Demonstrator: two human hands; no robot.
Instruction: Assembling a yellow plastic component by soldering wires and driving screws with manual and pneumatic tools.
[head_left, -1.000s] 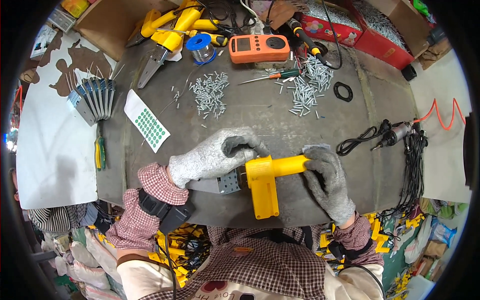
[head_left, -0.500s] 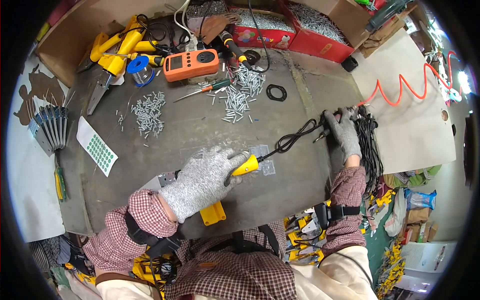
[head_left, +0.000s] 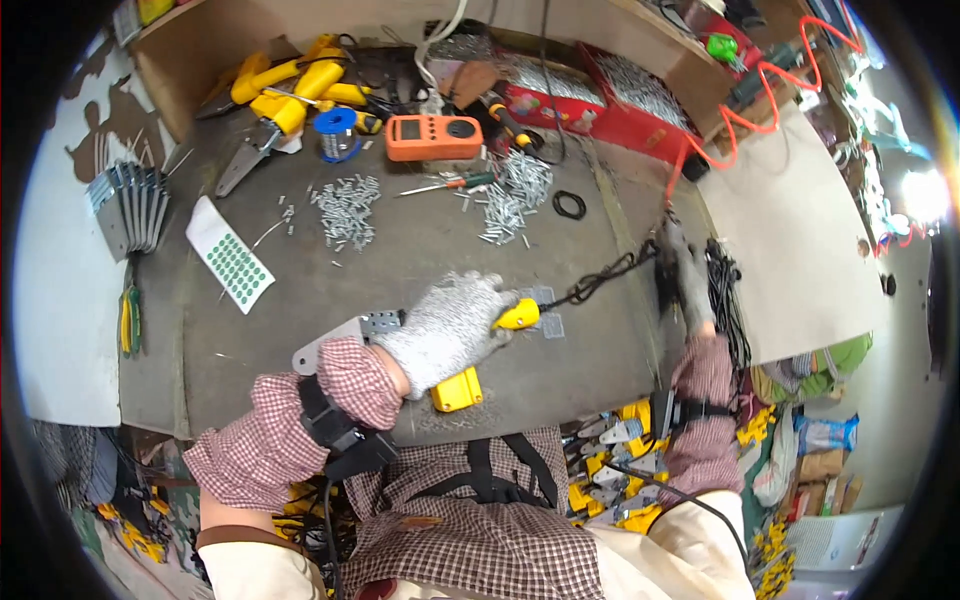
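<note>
My left hand (head_left: pixel 450 325), in a grey knit glove, is closed round a yellow-plastic-bodied tool (head_left: pixel 518 315). A grey metal plate (head_left: pixel 330 342) sticks out on the tool's left, and a yellow part (head_left: pixel 457 391) shows below the palm. From its right end a looped black cord (head_left: pixel 600 283) runs toward my right hand (head_left: pixel 686 275). That hand, also gloved, is curled over something dark at the bench's right side. A red coiled hose (head_left: pixel 676 175) ends at its fingertips. What it grips is hidden and blurred. Bundled black cords (head_left: pixel 722 300) lie beside it.
Metal pins lie in two piles (head_left: pixel 345 212) (head_left: pixel 515 198). Behind them are an orange meter (head_left: pixel 434 138), a screwdriver (head_left: pixel 450 185), a solder spool (head_left: pixel 338 135) and yellow tools (head_left: pixel 290 108). Red boxes (head_left: pixel 640 125) hold more pins. A green-dotted sticker sheet (head_left: pixel 232 258) lies left.
The head view has shifted. My right hand has moved farther along the bench, and the red hose's end now meets its fingertips. My left hand keeps its hold on the yellow tool.
</note>
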